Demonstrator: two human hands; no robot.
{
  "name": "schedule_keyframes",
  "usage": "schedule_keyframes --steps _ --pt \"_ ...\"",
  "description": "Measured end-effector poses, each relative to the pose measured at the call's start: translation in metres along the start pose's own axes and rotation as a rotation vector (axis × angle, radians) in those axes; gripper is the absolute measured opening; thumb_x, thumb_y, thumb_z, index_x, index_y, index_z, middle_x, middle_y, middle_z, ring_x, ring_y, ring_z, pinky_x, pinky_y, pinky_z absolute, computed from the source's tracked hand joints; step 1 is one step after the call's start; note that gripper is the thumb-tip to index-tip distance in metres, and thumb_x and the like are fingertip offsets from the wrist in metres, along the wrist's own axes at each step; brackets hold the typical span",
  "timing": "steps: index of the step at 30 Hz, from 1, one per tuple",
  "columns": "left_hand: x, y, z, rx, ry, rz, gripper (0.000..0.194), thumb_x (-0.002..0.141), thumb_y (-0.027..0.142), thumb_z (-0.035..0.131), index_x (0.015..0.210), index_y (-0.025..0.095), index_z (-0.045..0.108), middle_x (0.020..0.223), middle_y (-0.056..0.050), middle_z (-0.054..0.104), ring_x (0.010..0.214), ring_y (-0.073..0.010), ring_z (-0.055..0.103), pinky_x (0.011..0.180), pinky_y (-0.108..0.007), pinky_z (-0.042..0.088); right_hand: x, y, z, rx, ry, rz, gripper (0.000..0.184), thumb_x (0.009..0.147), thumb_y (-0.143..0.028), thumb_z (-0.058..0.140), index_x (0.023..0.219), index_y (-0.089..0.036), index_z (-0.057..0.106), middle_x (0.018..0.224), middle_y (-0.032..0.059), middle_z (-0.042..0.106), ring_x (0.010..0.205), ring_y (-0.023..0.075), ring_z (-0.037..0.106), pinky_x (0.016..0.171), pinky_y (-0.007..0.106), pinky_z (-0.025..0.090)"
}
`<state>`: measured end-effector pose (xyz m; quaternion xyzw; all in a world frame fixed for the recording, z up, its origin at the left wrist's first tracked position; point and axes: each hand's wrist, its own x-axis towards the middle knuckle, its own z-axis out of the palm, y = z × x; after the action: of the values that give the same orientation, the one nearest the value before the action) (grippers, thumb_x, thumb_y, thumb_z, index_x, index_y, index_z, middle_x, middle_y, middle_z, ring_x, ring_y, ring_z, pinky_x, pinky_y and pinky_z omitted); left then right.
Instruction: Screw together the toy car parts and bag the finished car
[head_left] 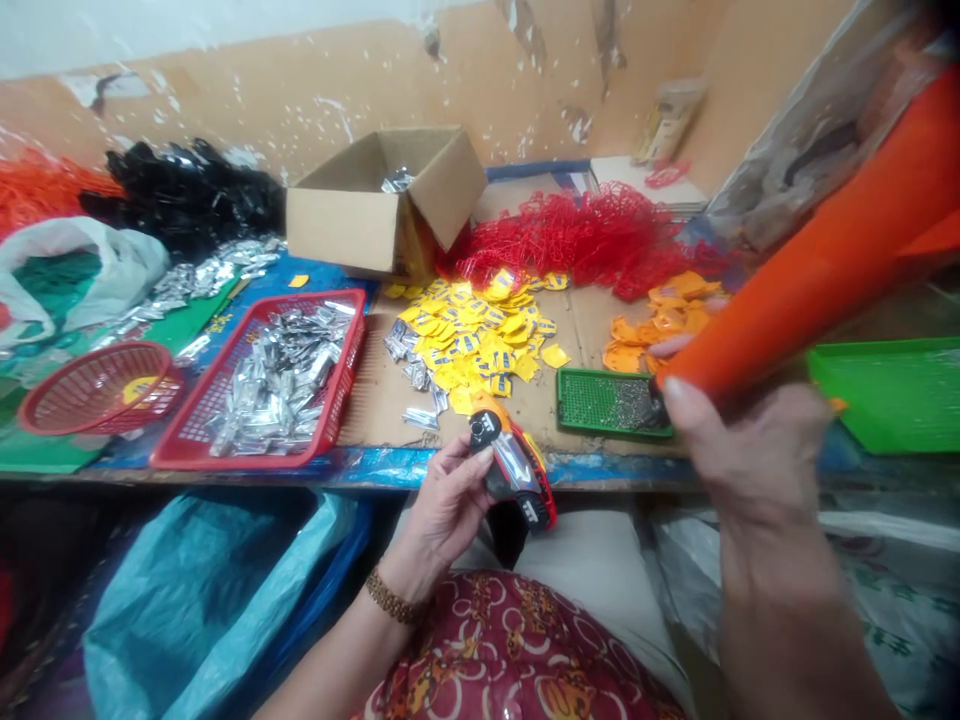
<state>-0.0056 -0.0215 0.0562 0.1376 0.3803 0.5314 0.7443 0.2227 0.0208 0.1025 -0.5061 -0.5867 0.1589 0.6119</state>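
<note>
While left hand (pixel 450 500) pinches toy car (pixel 519 465) just right of palm, long axis slanting far-left to near-right, right hand (pixel 750 440) wraps orange tool (pixel 810 265) slanting down-left; dark tip at green tray (pixel 581 402), left of right hand, apart from car.

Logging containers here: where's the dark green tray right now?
In the head view, the dark green tray lies right of centre, between the yellow pieces and the right hand, in front of the orange pieces.
</note>
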Motion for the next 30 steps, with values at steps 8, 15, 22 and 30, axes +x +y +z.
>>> schedule_keyframes --steps 8,15,22,30 --pt "0.001 -0.003 0.001 0.134 0.037 0.075 0.03 0.063 0.024 0.088 0.084 0.014 0.069 0.078 -0.002 0.072 0.064 -0.0117 0.065 0.061 -0.023 0.056 -0.058 0.01 0.009 0.057 -0.277 0.329 0.049 0.081 -0.036 0.067 0.124 -0.02 0.051 0.112 0.0116 0.062 0.101 0.0233 0.063 0.09 0.043 0.057" --pt "-0.002 -0.013 0.0 0.274 -0.034 0.258 0.019 0.071 0.024 0.083 0.083 0.016 0.072 0.08 -0.001 0.072 0.069 -0.0091 0.063 0.065 -0.018 0.051 -0.083 -0.001 0.04 0.045 -0.66 0.38 0.073 0.069 -0.031 0.07 0.135 -0.021 0.041 0.131 0.0114 0.058 0.113 0.0252 0.061 0.101 0.045 0.052" --pt "-0.004 -0.011 -0.005 0.254 -0.073 0.217 0.018 0.07 0.025 0.084 0.082 0.016 0.073 0.076 0.0 0.07 0.063 -0.0073 0.06 0.058 -0.016 0.047 -0.082 -0.008 0.046 0.134 -0.567 0.426 0.061 0.065 -0.028 0.067 0.123 -0.019 0.051 0.117 0.0098 0.067 0.102 0.0229 0.068 0.082 0.032 0.061" --pt "0.0 -0.001 -0.009 0.293 0.036 0.229 0.023 0.067 0.028 0.085 0.081 0.014 0.072 0.073 -0.001 0.07 0.06 -0.0083 0.06 0.057 -0.018 0.049 -0.077 0.004 0.04 0.096 -0.353 0.382 0.048 0.071 -0.033 0.066 0.115 -0.019 0.052 0.1 0.0077 0.069 0.082 0.0192 0.069 0.074 0.03 0.061"
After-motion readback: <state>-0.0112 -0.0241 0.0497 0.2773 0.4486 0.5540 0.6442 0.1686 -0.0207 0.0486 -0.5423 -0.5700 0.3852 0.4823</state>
